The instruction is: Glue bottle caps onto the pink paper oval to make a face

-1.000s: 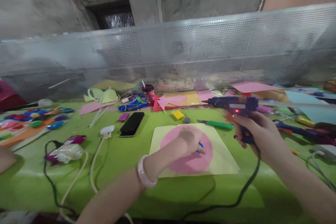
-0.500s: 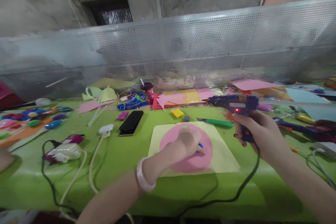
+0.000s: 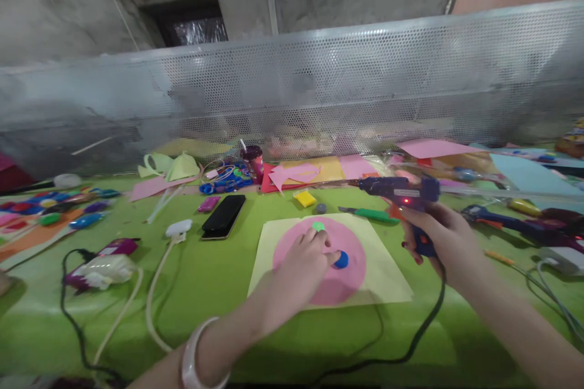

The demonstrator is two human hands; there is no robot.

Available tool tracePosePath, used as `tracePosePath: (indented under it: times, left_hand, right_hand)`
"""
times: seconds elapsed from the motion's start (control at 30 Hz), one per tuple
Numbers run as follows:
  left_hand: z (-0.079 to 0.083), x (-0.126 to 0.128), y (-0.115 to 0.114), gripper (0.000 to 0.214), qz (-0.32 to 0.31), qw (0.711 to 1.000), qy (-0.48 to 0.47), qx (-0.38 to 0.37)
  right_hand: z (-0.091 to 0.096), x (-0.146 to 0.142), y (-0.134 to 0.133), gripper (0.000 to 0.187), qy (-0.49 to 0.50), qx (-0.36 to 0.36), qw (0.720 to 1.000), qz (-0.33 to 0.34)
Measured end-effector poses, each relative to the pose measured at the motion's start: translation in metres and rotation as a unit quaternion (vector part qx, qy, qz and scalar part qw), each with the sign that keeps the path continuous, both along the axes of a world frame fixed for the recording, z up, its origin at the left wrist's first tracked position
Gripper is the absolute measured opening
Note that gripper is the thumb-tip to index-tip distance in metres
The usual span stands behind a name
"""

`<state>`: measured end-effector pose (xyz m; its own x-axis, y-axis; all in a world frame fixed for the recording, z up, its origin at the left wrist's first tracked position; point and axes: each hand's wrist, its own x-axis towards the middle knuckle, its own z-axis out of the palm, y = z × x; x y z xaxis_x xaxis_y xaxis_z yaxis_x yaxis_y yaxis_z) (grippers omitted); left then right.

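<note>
On a pink paper circle (image 3: 292, 237) laid over pale yellow paper sheets (image 3: 390, 276), a blue round piece (image 3: 341, 259) sits right of the middle and a green round piece (image 3: 318, 227) near the top. My left hand (image 3: 308, 261) rests over the circle, thumb spread and its tip touching the blue piece's left edge; its other fingers bend near the green piece. My right hand (image 3: 440, 231) is wrapped round the handle of a dark blue glue gun (image 3: 401, 189). The gun is raised, nozzle pointing left, with a red light lit and its cord hanging down.
Behind the sheets lie a green-handled utility knife (image 3: 376, 215), a yellow packet (image 3: 304, 198) and a black phone (image 3: 223, 216). A power strip (image 3: 107, 270) with cables is at left. A cup (image 3: 253, 161) with a straw stands before the perforated metal panel (image 3: 292, 103).
My left hand has drawn back to the left and spread its thumb, uncovering the green piece and more of the blue piece. My right hand still holds the glue gun, in much the same place.
</note>
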<state>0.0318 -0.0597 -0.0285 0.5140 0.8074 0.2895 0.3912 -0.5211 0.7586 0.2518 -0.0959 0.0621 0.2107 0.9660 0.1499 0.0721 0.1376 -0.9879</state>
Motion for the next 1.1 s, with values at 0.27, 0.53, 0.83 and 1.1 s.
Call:
tracePosePath:
  times: [0.27, 0.53, 0.83, 1.1]
  left_hand:
    - [0.003, 0.012, -0.019, 0.048, 0.054, 0.942, 0.302, 0.137]
    - [0.012, 0.017, -0.034, 0.042, 0.108, 0.941, 0.308, 0.087]
    - [0.019, 0.014, -0.045, 0.032, 0.168, 0.984, 0.044, -0.033]
    - [0.040, 0.010, -0.057, 0.039, 0.115, 0.923, -0.312, -0.194]
  right_hand:
    - [-0.013, 0.002, 0.002, 0.032, 0.008, -0.017, 1.000, 0.019]
    - [-0.018, -0.008, 0.003, 0.027, 0.028, -0.064, 0.996, 0.050]
    - [-0.021, -0.039, -0.008, 0.030, 0.071, -0.076, 0.984, 0.147]
    - [0.010, -0.102, 0.006, 0.035, -0.036, -0.102, 0.977, 0.184]
